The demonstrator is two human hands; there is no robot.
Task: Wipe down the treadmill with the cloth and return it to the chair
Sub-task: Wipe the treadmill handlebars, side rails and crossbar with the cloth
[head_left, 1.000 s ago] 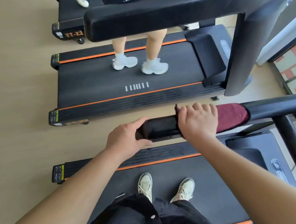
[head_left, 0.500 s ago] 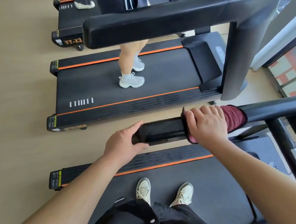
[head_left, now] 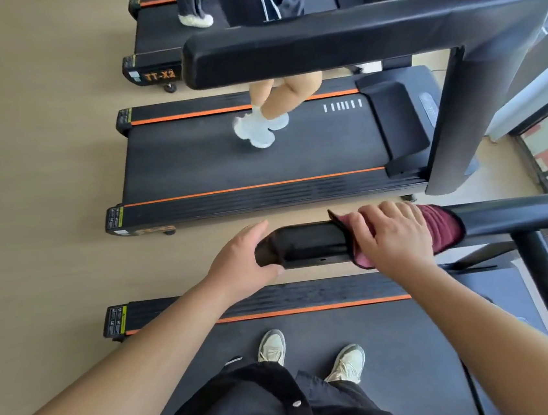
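The dark red terry cloth (head_left: 443, 226) is draped over the black padded treadmill handrail (head_left: 307, 244), which runs left-right across the view. Its free end is at the left and its far end meets the upright at the right.

The right hand (head_left: 394, 238) is laid flat on top of the cloth, fingers spread and curled over the rail, so the cloth is pressed between palm and rail; it sits directly under that hand, with a strip showing on either side of it.

The left hand (head_left: 241, 264) is wrapped around the rail's free end, thumb below and fingers above, just beside the cloth but not touching it.

Any wiping stroke is judged to run along the rail's long axis. The bare stretch between the two hands lies to the left of the cloth.

The chair is not in view.
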